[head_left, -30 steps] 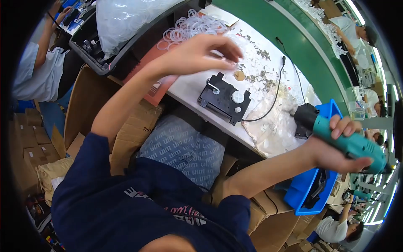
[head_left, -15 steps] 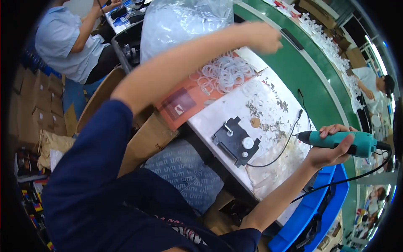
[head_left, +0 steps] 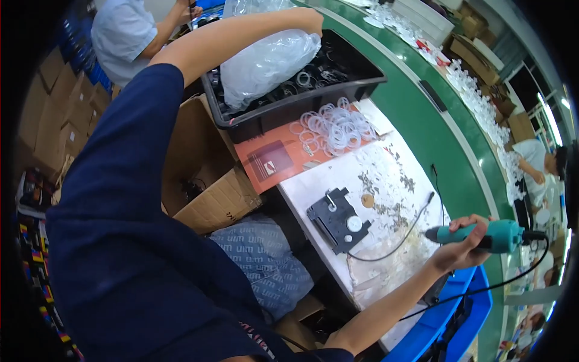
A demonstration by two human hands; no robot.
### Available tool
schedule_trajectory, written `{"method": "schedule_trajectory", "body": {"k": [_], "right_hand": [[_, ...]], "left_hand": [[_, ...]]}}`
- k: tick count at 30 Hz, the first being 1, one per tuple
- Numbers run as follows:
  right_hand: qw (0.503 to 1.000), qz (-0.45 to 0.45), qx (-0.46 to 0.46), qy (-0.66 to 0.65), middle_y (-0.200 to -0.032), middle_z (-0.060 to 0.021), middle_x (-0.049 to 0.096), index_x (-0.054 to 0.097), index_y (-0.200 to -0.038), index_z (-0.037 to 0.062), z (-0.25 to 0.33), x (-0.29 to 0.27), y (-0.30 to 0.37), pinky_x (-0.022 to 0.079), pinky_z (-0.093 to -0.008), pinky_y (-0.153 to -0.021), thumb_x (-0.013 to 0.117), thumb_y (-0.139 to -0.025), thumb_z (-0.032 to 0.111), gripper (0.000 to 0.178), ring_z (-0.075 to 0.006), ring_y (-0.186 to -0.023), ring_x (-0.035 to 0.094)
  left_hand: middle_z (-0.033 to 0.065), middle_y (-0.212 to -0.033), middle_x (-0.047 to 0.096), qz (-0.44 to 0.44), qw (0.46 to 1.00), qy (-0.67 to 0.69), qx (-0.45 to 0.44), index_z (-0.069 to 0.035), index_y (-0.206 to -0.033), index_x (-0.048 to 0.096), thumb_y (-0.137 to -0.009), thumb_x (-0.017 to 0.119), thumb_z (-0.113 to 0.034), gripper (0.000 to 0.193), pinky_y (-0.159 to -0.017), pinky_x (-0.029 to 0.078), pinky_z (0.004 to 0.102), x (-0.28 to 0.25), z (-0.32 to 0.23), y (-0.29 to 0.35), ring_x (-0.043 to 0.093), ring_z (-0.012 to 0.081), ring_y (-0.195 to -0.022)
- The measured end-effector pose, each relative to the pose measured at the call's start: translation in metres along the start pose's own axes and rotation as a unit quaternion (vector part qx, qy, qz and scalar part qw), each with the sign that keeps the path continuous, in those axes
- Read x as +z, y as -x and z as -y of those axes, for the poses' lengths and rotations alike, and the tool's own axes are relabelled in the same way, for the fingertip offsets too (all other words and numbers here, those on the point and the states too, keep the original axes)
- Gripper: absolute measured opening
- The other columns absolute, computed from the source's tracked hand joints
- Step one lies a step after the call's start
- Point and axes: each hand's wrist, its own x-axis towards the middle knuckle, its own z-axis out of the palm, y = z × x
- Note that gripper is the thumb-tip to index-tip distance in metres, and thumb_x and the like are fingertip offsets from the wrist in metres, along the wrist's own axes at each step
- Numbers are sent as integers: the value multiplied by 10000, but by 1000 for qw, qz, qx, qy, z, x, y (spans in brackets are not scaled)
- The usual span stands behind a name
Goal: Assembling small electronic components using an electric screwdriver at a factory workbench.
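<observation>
In my right hand [head_left: 463, 246] is a teal electric screwdriver [head_left: 491, 235], its dark tip pointing left over the worktable [head_left: 329, 256]; a black cord trails from its rear end. My left arm reaches across to the far side, where my left hand [head_left: 310, 21] is at the upper edge of a clear plastic bag [head_left: 265, 69]. Its fingers are hidden, so I cannot tell whether it grips the bag. That bag lies in a black bin [head_left: 301, 102] among dark ring-shaped parts. On the table rests a black fixture block [head_left: 339, 220] with a metal peg and a white round piece.
Translucent rings [head_left: 338, 127] lie heaped on an orange sheet [head_left: 271, 160]. Small screws [head_left: 392, 214] are scattered over the table beside a cable [head_left: 407, 235]. A cardboard box [head_left: 220, 199] stands left, a blue bin [head_left: 446, 308] lower right, a green conveyor [head_left: 416, 102] beyond. Co-workers sit nearby.
My left hand has moved left and away, from over the conveyor side to the bag. The bag now sits lower, exposing the black bin. The screwdriver stays in my right hand, slightly lower.
</observation>
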Motion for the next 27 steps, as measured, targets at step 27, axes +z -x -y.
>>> {"method": "schedule_trajectory", "body": {"k": [27], "right_hand": [[991,105,-9,78,-711,-74,500,395,-1152,-65,1,19,21,373,-235,-454,639,-869,291,516,-112,-499,438]], "left_hand": [[159,-723,664,136,967,61,204,-66,-846,712,-699,703,-333,304,-569,508,389,-19,-54,-16,634,284,-624]]}}
